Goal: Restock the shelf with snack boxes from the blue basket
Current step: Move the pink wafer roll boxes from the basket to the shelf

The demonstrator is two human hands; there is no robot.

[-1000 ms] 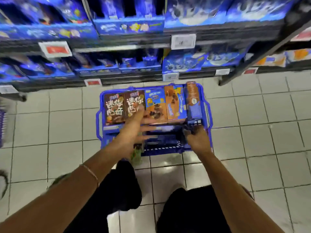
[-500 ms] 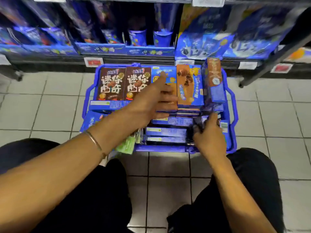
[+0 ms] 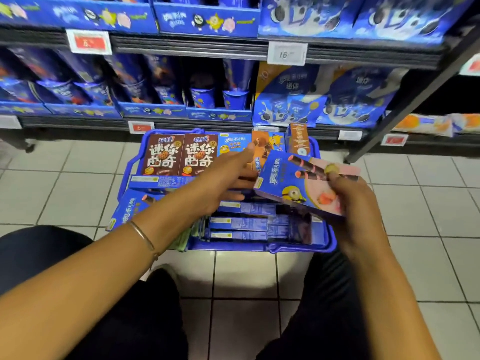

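Above blue basket [image 3: 259, 247]: right hand [image 3: 355, 203] grips strawberry wafer-roll box [image 3: 298, 183]; left hand [image 3: 226, 178], fingers straight, over stacked boxes [image 3: 239, 224]. Basket near full; restocking looks barely begun, shelf [image 3: 78, 122] placement pending.

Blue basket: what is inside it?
Two brown boxes and an orange box sit at the back; flat blue boxes lie in front. The left hand and the pink box in the right hand hide the middle.

right hand [image 3: 357, 203] now up, pink-blue box [image 3: 293, 181] lifted — clear of basket [image 3: 233, 247]
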